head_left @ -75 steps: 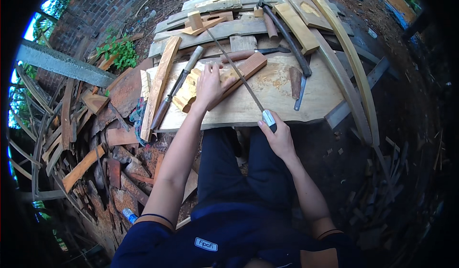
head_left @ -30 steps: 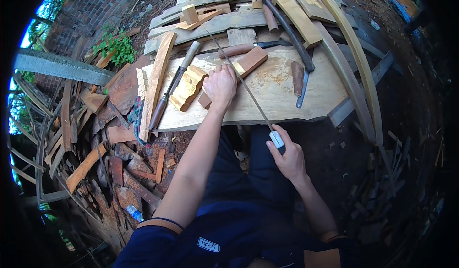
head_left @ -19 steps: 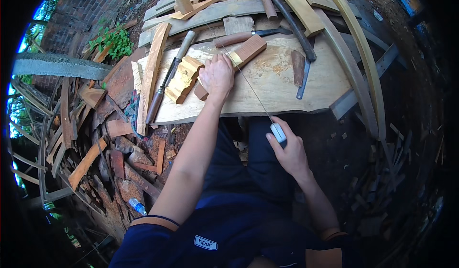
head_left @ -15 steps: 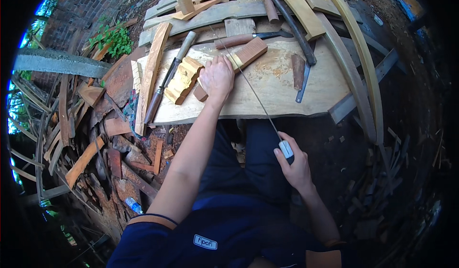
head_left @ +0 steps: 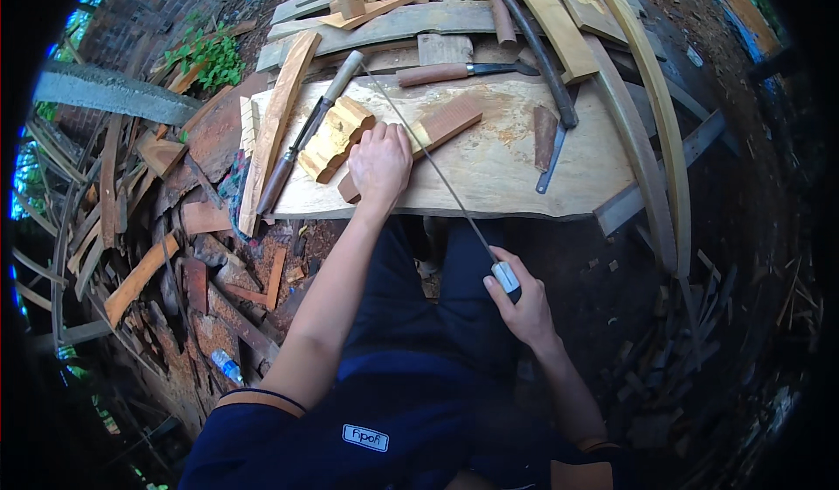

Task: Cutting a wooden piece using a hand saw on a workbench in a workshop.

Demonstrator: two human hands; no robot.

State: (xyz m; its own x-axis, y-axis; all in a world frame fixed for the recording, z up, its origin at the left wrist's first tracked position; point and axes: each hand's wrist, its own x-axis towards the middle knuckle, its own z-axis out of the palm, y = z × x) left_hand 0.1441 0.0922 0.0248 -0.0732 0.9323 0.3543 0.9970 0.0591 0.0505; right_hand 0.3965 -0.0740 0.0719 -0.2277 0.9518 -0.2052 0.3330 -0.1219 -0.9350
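Workpiece: a reddish-brown squared wooden bar (head_left: 451, 121), lying aslant beneath the fingers of the left hand (head_left: 382, 162). One end extends beyond those fingers, ahead and to their right; the opposite end shows behind them, to the left of the wrist. Fine lines mark the upper face of the far end. A pale yellow patch is visible immediately right of the left fingertips. The middle of the bar is covered by the hand.

Left fingers: bent down over the bar and closed on it; the underside of the grip is hidden. Right hand (head_left: 527, 306): fingers wrapped round the whitish, dark-ended handle of a long thin tool (head_left: 454, 194), thumb along its near side. The blade runs forward and left from these fingers and crosses over the bar just right of the left fingertips; contact between the two cannot be confirmed.

Surface: a pale wooden bench top (head_left: 524, 180) with an uneven near edge; sawdust-coloured scraps are scattered ahead and right of the left fingers. Just left of these fingers lies a yellow notched block (head_left: 336, 139). Ahead of them is a brown-handled knife (head_left: 433, 75).

Surroundings: an outdoor site. Well to the left of the fingers are heaped wood offcuts (head_left: 142, 280), a concrete beam (head_left: 114, 92) and a leafy plant (head_left: 210, 60); beyond, brickwork (head_left: 131, 27).
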